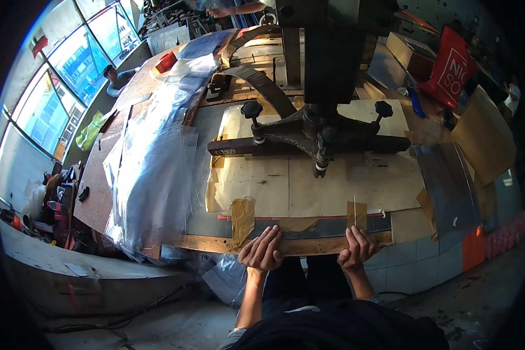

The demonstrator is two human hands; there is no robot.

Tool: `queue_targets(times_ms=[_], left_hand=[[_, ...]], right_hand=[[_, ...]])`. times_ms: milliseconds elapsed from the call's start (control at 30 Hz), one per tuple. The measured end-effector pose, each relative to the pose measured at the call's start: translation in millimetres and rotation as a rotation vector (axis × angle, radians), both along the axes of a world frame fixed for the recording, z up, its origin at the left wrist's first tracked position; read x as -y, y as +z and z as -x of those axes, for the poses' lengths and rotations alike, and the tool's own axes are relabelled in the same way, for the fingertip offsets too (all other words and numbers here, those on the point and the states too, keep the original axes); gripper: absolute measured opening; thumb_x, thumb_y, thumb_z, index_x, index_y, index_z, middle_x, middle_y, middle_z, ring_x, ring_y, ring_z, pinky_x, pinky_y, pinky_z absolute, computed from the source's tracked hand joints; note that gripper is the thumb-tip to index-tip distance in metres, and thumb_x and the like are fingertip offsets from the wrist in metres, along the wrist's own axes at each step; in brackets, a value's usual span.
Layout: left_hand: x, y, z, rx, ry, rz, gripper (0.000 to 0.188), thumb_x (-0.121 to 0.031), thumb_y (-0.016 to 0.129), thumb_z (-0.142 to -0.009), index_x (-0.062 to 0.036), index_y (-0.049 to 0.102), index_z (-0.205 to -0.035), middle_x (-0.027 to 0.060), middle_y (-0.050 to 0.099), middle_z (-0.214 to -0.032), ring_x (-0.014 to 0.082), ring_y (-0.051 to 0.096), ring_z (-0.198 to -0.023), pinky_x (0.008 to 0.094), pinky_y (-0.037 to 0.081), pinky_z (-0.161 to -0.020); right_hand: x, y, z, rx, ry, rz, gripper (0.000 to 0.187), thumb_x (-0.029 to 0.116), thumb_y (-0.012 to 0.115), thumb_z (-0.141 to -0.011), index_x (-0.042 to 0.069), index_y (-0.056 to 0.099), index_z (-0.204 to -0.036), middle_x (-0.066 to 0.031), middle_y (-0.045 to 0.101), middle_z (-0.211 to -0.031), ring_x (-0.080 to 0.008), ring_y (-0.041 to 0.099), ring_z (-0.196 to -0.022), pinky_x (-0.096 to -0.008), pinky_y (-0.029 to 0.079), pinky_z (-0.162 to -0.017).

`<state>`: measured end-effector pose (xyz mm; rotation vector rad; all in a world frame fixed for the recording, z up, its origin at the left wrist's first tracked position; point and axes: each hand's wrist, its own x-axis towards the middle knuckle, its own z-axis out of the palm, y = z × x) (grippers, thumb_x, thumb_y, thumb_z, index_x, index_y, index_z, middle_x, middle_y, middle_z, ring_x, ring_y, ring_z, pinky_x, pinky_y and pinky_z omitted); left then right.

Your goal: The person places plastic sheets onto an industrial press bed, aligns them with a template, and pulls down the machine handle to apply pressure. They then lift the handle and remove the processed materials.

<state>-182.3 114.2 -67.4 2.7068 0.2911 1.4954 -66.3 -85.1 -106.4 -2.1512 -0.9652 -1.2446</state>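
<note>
My left hand [262,248] lies at the front edge of a wooden board [210,242]. Its bent fingers hook over the edge, tips on the dark grey strip behind it. Further right, my right hand [357,248] grips the same edge, fingers bent over the top; both thumbs are mostly hidden. Brown tape [243,221] crosses the strip near my left hand, and another tape piece [357,213] lies just beyond my right fingertips. Behind them is a flat pale sheet [262,189], under a dark metal press head [318,131] with a crossbar and two black knobs.
Clear plastic sheets [151,181] cover the table's left side. A red bag [449,67], cardboard [484,137] and a transparent sheet [449,186] are at the right. Another person [118,80] is by the windows; someone's arm [239,9] shows at the far end.
</note>
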Motion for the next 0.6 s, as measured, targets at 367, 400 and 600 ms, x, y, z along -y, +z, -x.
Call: queue_targets(times_ms=[367, 400, 600], left_hand=[[-2.1, 0.5, 2.3, -0.030, 0.019, -0.031, 0.043, -0.024, 0.031, -0.093, -0.0128, 0.072, -0.087, -0.0014, 0.071, -0.093, 0.0099, 0.068, -0.087, 0.0201, 0.048, -0.066], [-1.5, 1.3, 1.5, -0.023, 0.015, -0.022, 0.043, -0.024, 0.031, -0.094, -0.0121, 0.072, -0.086, -0.0006, 0.071, -0.090, 0.0117, 0.068, -0.085, 0.0215, 0.049, -0.068], [-2.3, -2.0, 1.6, -0.028, 0.021, -0.023, 0.043, -0.024, 0.030, -0.093, -0.0132, 0.072, -0.087, -0.0017, 0.071, -0.092, 0.0094, 0.068, -0.087, 0.0208, 0.048, -0.068]], right_hand=[[-4.3, 4.7, 0.6, 0.006, -0.028, -0.017, 0.046, 0.031, 0.026, -0.095, 0.007, 0.066, -0.097, -0.0039, 0.064, -0.102, -0.0192, 0.057, -0.093, -0.0357, 0.033, -0.086], [-4.2, 4.7, -0.2, 0.011, -0.010, -0.005, 0.044, 0.029, 0.028, -0.094, 0.006, 0.065, -0.099, -0.0064, 0.063, -0.104, -0.0208, 0.057, -0.093, -0.0367, 0.034, -0.087], [-3.6, 4.1, 0.4, -0.003, 0.003, -0.015, 0.045, 0.029, 0.027, -0.095, 0.005, 0.065, -0.099, -0.0062, 0.063, -0.103, -0.0209, 0.057, -0.093, -0.0367, 0.034, -0.086]])
